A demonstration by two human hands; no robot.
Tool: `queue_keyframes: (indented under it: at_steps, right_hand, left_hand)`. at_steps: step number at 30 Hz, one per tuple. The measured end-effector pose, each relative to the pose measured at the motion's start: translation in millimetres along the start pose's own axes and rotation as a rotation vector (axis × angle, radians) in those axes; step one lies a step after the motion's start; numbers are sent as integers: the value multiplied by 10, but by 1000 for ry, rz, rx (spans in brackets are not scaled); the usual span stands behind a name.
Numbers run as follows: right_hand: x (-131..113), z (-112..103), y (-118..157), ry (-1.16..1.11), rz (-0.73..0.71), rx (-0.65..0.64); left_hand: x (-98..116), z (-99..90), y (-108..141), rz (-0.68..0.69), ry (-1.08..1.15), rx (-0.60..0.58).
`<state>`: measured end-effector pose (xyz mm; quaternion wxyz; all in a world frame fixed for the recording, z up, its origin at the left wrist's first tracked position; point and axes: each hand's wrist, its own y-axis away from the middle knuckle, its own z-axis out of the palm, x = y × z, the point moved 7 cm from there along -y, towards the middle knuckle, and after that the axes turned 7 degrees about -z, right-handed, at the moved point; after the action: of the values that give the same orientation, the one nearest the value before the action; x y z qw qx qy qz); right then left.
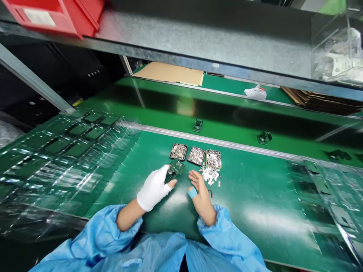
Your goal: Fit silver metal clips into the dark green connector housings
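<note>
My left hand point(155, 186), in a white glove with bare fingertips, grips a dark green plastic part point(176, 169) over the bench. To its right, my right hand point(200, 190) is bare apart from a blue finger cover on the thumb; its fingers are apart and hold nothing. Beyond the hands stand three small black trays: the left tray point(170, 155) and middle tray point(189, 160) hold small metal pieces, and the right tray point(219, 165) is heaped with them. Loose metal pieces point(210, 174) lie spilled before it. A small hex key point(211, 193) lies partly behind my right hand.
Clear blister trays point(61, 145) with flat green parts cover the bench's left side. More clear trays point(323, 185) stand at right. Behind a metal rail, green assemblies point(197, 125) sit on a green belt. A metal shelf point(198, 34) with a red bin point(56, 19) overhangs the bench.
</note>
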<state>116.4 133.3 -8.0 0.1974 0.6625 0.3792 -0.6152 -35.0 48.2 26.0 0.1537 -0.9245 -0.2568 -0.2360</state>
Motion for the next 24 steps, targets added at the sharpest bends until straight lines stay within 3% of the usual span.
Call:
queue_keyframes:
  at_steps: [3,6,9,12,17,24]
  right_hand:
    - [-29,-55,28,75,-23,-27]
    - [-76,11,79,151,-41,-121]
    - [-123,109,124,221,-69,-214]
    - [-102,137,122,251,-52,-245]
    - [50,141,90,237,-17,-320]
    - [206,145,90,190,2,-381]
  left_hand:
    - [-428,-290,-639,-199,5,28]
    - [-852,-553,-1431,-361,-181,48]
    - [-1120,-730,-2152,-417,-297,70]
    - [-1304,-832,-2634,-472,-402,81]
    - [-1589,-899,-2976,-612,-489,43]
    - [-1868,-829,-3055,-736,-519,-100]
